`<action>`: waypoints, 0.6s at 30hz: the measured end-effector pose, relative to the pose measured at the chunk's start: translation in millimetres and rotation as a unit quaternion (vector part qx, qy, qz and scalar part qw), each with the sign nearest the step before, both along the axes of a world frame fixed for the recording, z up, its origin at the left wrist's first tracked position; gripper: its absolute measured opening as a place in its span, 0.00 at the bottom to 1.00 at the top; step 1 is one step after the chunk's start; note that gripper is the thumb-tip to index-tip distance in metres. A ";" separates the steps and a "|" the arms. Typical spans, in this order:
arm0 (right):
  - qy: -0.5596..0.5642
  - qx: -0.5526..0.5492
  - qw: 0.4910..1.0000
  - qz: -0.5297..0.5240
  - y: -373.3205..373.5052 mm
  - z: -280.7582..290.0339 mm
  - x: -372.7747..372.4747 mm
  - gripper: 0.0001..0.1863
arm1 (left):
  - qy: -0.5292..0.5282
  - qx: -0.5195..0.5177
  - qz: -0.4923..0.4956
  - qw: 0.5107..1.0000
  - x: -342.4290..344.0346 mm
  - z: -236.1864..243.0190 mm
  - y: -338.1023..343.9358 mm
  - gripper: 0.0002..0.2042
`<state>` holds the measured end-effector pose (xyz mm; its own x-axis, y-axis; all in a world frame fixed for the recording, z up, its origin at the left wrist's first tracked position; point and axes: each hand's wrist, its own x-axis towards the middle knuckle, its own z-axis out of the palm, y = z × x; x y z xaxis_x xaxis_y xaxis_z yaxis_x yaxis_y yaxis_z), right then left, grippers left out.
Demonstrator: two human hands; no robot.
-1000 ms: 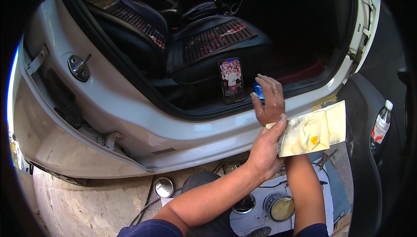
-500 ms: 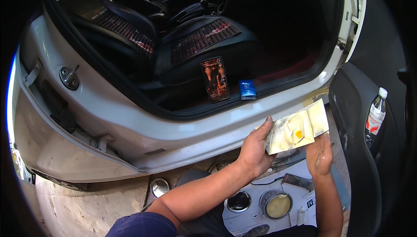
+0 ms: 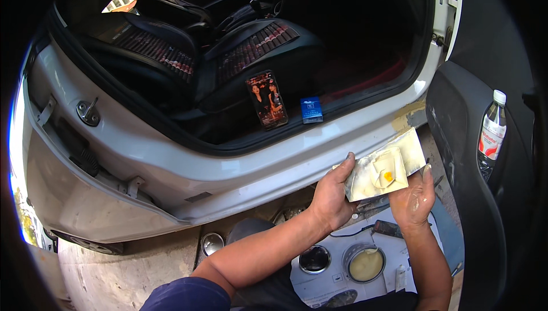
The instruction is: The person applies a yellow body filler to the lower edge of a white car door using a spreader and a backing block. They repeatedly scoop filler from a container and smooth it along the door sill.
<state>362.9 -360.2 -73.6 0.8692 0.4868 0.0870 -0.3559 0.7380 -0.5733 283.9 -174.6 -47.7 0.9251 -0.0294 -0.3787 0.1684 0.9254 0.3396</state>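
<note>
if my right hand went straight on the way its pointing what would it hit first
Most likely the paste-smeared board: your right hand points up toward its right end. Depth is unclear, so the hand might pass beneath instead.

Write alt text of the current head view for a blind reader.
A person's left hand grips a flat plate bearing cream paste and an orange dab, the open right hand at its lower right, beside an open white car. Below stands an open tin.

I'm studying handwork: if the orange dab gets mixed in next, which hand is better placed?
Probably the right hand: its palm looks open, while the left hand clamps the cream-smeared sheet under its thumb.
</note>
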 end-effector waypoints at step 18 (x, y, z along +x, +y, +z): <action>0.035 -0.189 0.966 -0.174 -31.8 13.4 33.8 0.20 | 0.051 0.050 0.093 0.993 22.9 -12.0 5.8 0.26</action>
<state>396.7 -392.0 -60.2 0.9833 0.1491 -0.1047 -0.1714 0.5627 -0.8087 306.8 -168.8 -59.7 0.8677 0.1809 -0.4631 0.0363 0.9059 0.4219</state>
